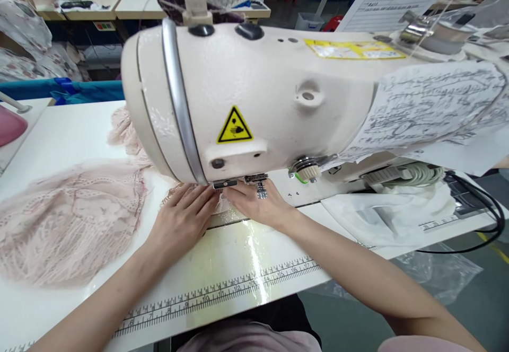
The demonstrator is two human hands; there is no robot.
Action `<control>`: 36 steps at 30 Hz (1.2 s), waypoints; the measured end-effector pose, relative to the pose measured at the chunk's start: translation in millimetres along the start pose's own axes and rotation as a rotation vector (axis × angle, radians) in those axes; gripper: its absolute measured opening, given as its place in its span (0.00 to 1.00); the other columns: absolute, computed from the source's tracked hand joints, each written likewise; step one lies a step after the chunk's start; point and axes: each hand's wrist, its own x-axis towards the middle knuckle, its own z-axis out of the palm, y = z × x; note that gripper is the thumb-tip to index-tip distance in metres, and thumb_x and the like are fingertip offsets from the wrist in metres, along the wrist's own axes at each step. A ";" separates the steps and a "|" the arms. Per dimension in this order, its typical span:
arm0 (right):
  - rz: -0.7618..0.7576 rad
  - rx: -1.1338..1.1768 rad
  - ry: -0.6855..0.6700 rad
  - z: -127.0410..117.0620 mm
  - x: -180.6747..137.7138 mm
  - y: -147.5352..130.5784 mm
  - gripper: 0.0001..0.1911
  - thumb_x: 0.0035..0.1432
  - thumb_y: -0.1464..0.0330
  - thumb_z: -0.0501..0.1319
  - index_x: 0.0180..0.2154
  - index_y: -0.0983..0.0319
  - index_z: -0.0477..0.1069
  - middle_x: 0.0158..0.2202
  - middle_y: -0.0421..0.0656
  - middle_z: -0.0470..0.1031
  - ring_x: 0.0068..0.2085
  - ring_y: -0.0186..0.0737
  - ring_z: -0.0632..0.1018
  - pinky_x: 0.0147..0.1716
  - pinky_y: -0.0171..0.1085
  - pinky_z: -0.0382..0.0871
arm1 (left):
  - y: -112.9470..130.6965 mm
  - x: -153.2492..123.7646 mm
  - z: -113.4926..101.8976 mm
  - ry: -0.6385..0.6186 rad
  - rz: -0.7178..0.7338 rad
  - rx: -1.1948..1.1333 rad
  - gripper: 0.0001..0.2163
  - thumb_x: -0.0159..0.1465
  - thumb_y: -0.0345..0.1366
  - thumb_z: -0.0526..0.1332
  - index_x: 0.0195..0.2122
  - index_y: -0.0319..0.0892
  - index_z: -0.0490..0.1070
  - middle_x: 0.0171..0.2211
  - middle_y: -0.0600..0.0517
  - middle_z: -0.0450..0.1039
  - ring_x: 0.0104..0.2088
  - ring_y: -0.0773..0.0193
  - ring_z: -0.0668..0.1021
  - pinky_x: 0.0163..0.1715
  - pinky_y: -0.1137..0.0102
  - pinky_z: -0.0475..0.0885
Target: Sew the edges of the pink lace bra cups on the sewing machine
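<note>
pink lace under both hands' fingers, by sewing machine

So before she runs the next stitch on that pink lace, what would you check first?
1. Left hand flat on the pink lace: ok.
2. Right hand on the cloth beside the presser foot: ok.
3. Fingertips away from the needle: cannot tell, the sewing machine head hides it.
4. Loose lace lying free on the table, not snagged: ok.
5. Presser foot lowered: cannot tell.
6. Black cable away from the hands: ok.
</note>
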 end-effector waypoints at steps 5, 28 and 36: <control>-0.051 -0.056 0.086 4.1 -0.8 1.0 0.11 0.64 0.74 0.54 0.43 0.57 0.71 0.44 0.36 0.78 0.31 0.30 0.74 0.24 0.38 0.52 | -7.5 -4.0 -1.1 -0.019 0.060 -0.049 0.15 0.67 0.25 0.52 0.52 0.37 0.70 0.53 0.46 0.74 0.54 0.56 0.75 0.57 0.56 0.67; -0.302 0.327 0.300 -1.7 6.4 -12.5 0.07 0.65 0.71 0.53 0.34 0.60 0.68 0.26 0.33 0.71 0.35 0.30 0.73 0.50 0.37 0.68 | -8.0 -1.2 -18.0 0.143 0.149 -0.034 0.07 0.63 0.29 0.58 0.27 0.42 0.66 0.24 0.56 0.71 0.28 0.65 0.73 0.46 0.59 0.70; -0.394 0.388 0.398 -6.5 6.9 -14.0 0.10 0.61 0.74 0.59 0.28 0.58 0.69 0.26 0.30 0.73 0.35 0.28 0.75 0.62 0.40 0.64 | -6.5 -3.5 -18.6 0.140 0.166 -0.035 0.08 0.64 0.29 0.57 0.27 0.42 0.66 0.23 0.55 0.70 0.28 0.64 0.72 0.44 0.60 0.70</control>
